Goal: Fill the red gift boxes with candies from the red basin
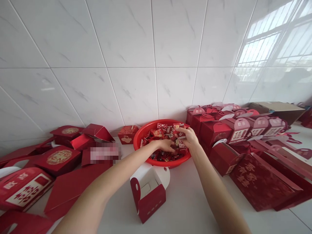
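Inside a round red plastic basin (pixel 137 143) lies a heap of small candies in red wrappers (pixel 157 133). My left hand (pixel 167 145) reaches down into the middle of this heap, its fingers spread and partly hidden among the wrappers. At the basin's right side, my right hand (pixel 188 138) is closed around several wrapped candies (pixel 179 126), which show beyond its fingertips. In front of the basin stands a small dark red gift box (pixel 152 203) with its top flaps apart; its white inside is visible.
Red gift boxes (pixel 63 157) crowd the left side, some folded flat or tipped. On the right stand rows of handled red boxes (pixel 216 130) and larger red bags (pixel 263 182). A small red box (pixel 128 134) touches the tiled wall (pixel 131 91). Farther right is a brown carton (pixel 275 107).
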